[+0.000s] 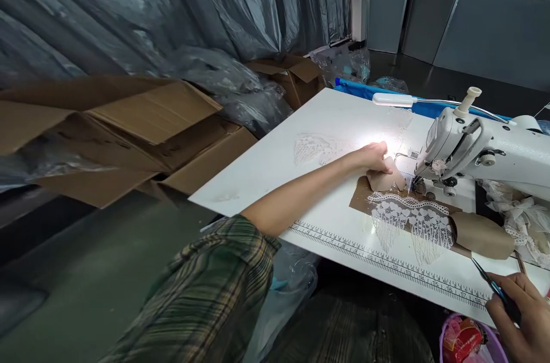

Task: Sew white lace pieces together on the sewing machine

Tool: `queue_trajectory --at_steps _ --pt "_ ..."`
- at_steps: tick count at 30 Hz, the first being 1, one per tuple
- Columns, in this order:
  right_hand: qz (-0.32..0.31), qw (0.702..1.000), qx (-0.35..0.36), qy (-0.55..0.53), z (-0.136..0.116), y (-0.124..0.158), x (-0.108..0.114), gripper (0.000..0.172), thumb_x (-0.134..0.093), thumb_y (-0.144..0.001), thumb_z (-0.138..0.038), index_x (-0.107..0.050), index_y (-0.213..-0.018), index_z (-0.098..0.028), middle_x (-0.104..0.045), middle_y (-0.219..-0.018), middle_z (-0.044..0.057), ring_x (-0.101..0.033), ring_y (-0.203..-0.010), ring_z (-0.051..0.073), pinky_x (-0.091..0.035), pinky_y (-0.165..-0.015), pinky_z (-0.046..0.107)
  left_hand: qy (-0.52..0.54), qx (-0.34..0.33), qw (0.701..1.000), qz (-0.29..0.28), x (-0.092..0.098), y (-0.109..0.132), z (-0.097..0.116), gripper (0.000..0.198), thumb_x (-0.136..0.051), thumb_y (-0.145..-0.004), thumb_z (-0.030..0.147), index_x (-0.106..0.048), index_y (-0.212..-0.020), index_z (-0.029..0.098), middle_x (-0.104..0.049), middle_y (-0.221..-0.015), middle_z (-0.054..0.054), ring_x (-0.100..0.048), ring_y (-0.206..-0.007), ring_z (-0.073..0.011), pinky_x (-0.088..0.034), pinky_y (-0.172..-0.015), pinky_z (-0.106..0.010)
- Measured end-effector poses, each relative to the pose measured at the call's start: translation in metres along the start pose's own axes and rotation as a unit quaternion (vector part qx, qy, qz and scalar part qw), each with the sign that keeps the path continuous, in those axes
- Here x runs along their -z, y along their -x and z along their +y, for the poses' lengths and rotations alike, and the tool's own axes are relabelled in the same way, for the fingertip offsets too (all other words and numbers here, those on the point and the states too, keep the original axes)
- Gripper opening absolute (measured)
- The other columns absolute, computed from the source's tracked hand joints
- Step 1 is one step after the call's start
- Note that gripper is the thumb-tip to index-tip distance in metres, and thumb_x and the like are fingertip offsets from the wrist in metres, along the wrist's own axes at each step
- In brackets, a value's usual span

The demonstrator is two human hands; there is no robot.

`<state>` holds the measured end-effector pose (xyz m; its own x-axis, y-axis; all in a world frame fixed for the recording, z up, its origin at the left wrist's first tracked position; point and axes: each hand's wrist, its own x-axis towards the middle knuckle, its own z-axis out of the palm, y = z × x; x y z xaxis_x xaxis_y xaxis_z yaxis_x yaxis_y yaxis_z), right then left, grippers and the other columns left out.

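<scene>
left hand [378, 157] pinches one tan fabric piece [388, 181]; right hand [522, 317] clasps one pair of snips [494, 287]

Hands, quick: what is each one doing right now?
Left hand: closed on the tan fabric by the sewing machine.
Right hand: closed around thread snips.

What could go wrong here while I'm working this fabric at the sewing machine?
The left hand grips the tan fabric right beside the needle end of the sewing machine; fingers could get caught if it runs. The right hand holds snips pointing toward the lace; a slip might snag it.
</scene>
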<state>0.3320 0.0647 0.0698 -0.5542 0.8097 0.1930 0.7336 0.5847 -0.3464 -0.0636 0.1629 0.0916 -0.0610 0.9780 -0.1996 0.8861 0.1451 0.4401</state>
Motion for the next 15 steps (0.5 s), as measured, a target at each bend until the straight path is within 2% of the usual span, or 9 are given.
queue_trajectory --at_steps 2,3,5,7,10,13,15 --pt "-0.007 0.998 0.001 -0.064 -0.019 -0.003 0.007 0.032 -0.046 -0.091 -0.047 -0.068 -0.097 -0.024 -0.068 -0.083 0.006 -0.067 -0.068 0.019 -0.054 -0.059 0.027 0.027 0.000 1.000 -0.014 0.002 0.000 -0.003 0.033 -0.081 -0.067 0.033 -0.054 -0.079 0.018 -0.063 -0.081 -0.004 -0.057 -0.074 -0.0183 -0.039 -0.057 -0.026" --pt "-0.015 0.996 -0.011 -0.082 -0.030 -0.009 0.008 0.032 -0.046 -0.093 -0.046 -0.066 -0.104 -0.024 -0.069 -0.085 0.006 -0.066 -0.067 0.019 -0.053 -0.058 0.027 0.040 -0.004 0.999 -0.016 0.002 0.001 -0.004 0.031 -0.080 -0.068 0.030 -0.052 -0.074 0.018 -0.062 -0.077 -0.003 -0.057 -0.072 -0.0175 -0.039 -0.056 -0.026" --pt "-0.040 0.993 -0.025 -0.110 -0.051 -0.028 0.004 0.035 -0.043 -0.095 -0.044 -0.063 -0.112 -0.022 -0.069 -0.077 0.004 -0.061 -0.056 0.017 -0.049 -0.051 0.026 0.069 -0.018 0.997 -0.007 0.002 0.006 -0.004 0.031 -0.078 -0.071 0.027 -0.048 -0.070 0.019 -0.061 -0.075 -0.003 -0.057 -0.072 -0.0169 -0.038 -0.056 -0.026" --pt "-0.022 0.993 -0.028 -0.112 -0.069 -0.052 -0.009 0.041 -0.036 -0.097 -0.044 -0.063 -0.115 -0.019 -0.069 -0.071 0.004 -0.060 -0.051 0.017 -0.048 -0.049 0.027 0.100 -0.035 0.994 0.005 0.001 0.013 -0.005 0.027 -0.073 -0.077 0.026 -0.047 -0.073 0.019 -0.062 -0.080 -0.004 -0.059 -0.075 -0.0163 -0.039 -0.056 -0.025" --pt "0.017 0.999 0.010 -0.025 -0.089 -0.087 -0.033 0.046 -0.031 -0.098 -0.039 -0.065 -0.120 -0.017 -0.074 -0.100 0.012 -0.071 -0.081 0.023 -0.054 -0.064 0.031 0.231 -0.026 0.973 -0.010 0.001 0.027 -0.012 0.020 -0.069 -0.080 0.023 -0.051 -0.085 0.017 -0.064 -0.084 -0.004 -0.062 -0.075 -0.0155 -0.044 -0.057 -0.024" --pt "-0.027 0.993 -0.003 0.119 -0.105 -0.112 -0.050 0.047 -0.032 -0.099 -0.031 -0.059 -0.133 -0.013 -0.070 -0.113 0.018 -0.071 -0.076 0.024 -0.050 -0.056 0.031 0.375 0.001 0.926 -0.037 0.003 0.039 -0.026 0.033 -0.076 -0.074 0.020 -0.053 -0.098 0.016 -0.068 -0.086 -0.005 -0.065 -0.076 -0.0170 -0.050 -0.061 -0.028" --pt "-0.053 0.982 -0.007 0.180 -0.114 -0.124 -0.055 0.047 -0.033 -0.098 -0.024 -0.054 -0.138 -0.009 -0.068 -0.115 0.021 -0.070 -0.075 0.024 -0.048 -0.052 0.031 0.411 0.002 0.910 -0.050 0.004 0.045 -0.035 0.042 -0.080 -0.069 0.021 -0.054 -0.103 0.016 -0.069 -0.088 -0.006 -0.067 -0.080 -0.0186 -0.052 -0.066 -0.031"
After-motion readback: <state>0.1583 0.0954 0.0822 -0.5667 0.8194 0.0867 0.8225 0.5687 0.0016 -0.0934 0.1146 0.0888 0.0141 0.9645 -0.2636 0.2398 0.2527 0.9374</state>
